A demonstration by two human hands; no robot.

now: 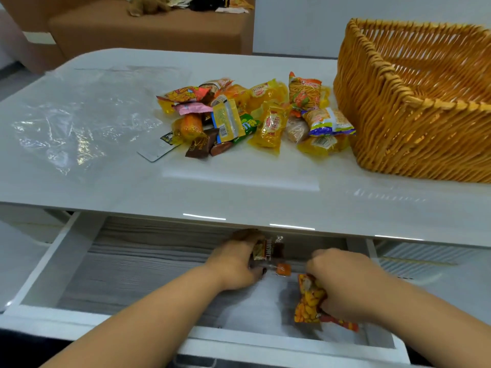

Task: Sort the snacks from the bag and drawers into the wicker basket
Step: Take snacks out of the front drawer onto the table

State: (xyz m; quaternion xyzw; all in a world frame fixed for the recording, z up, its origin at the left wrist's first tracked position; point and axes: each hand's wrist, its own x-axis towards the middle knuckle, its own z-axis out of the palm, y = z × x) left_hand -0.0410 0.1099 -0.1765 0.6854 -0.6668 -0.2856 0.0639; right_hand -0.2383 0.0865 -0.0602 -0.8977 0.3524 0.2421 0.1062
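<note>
Both of my hands reach into the open drawer (111, 264) under the white table (239, 181). My left hand (233, 264) grips several small wrapped snacks (265, 249), brown and yellow. A small orange candy (283, 269) lies between the hands. My right hand (342, 282) grips an orange and yellow snack packet (308, 301). On the tabletop lies a pile of snack packets (255, 115), mostly yellow and orange. The wicker basket (393, 123) stands at the table's right, beside the pile, and what shows of its inside holds nothing.
A crumpled clear plastic bag (79, 115) lies flat on the left of the table. Beyond the table stands a brown sofa (148, 30) with a soft toy and other items on it. The drawer's white front edge (239, 341) is close to me.
</note>
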